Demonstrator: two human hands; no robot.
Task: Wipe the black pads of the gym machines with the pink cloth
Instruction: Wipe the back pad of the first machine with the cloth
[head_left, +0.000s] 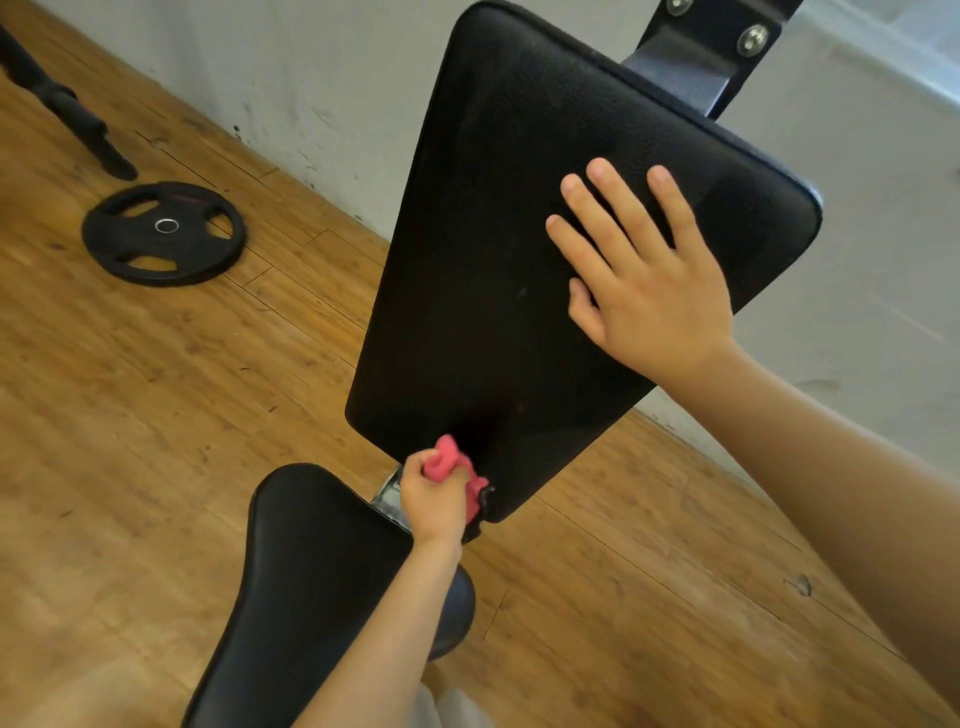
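the small crumpled pink cloth (451, 465) sits bunched in the left hand (432, 501), whose fingers curl tight around it, pressed to the lower edge of the tilted black textured back pad (509, 249). it looks light, soft and floppy, so a wadded fistful seems the best hold (a loose corner would likely drag and fold). the right hand (644, 280) lies flat on the pad's upper right, fingers straight and spread, holding nothing. the pad's rounded lower corner hangs just above the black padded seat (322, 561), leaving a narrow gap. upward the pad face is open for long strokes, save where the right hand rests. a black weight plate (163, 234) lies on the wooden floor (130, 415), well apart.
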